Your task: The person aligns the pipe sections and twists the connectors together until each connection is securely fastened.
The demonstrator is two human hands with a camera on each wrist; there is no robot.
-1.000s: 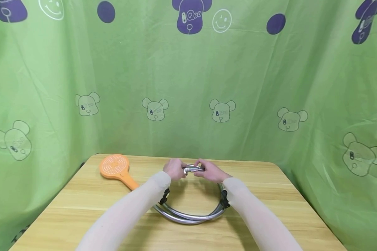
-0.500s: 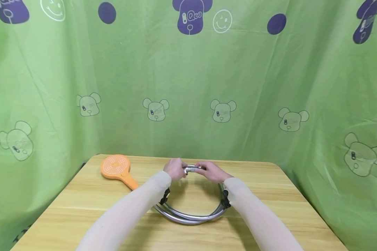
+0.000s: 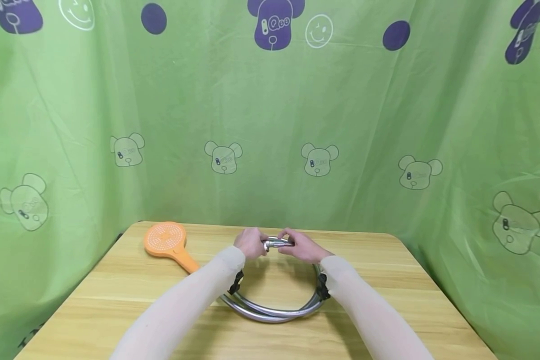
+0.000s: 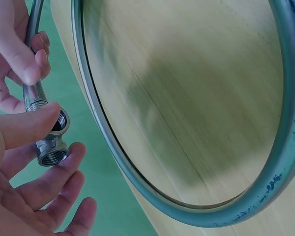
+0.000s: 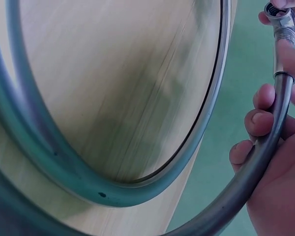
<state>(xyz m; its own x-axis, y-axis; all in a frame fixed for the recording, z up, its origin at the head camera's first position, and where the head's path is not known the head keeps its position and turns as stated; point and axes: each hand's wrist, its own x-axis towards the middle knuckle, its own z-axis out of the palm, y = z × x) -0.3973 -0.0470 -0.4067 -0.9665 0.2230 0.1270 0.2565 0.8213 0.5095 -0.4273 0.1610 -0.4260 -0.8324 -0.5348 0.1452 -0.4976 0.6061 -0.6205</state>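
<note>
My left hand pinches a small threaded metal tee fitting between thumb and index finger, its other fingers spread below. Two open threaded ports of the fitting face the left wrist camera. Opposite it, my right hand holds the end of a silver shower hose, thumb and fingers around its metal end nut. Threads show between nut and fitting, the two lined up end to end. Along the right palm the hose curves away in the right wrist view. An orange shower head lies left of my left forearm.
The hose lies in overlapping loops on the wooden table, below and between my forearms. Black straps sit around both wrists. Green printed curtain hangs behind the table and along both sides.
My right fingers close in over the hose end nut half a second ago, then draw back to the right. The left hand, fitting, loops and shower head stay in place.
</note>
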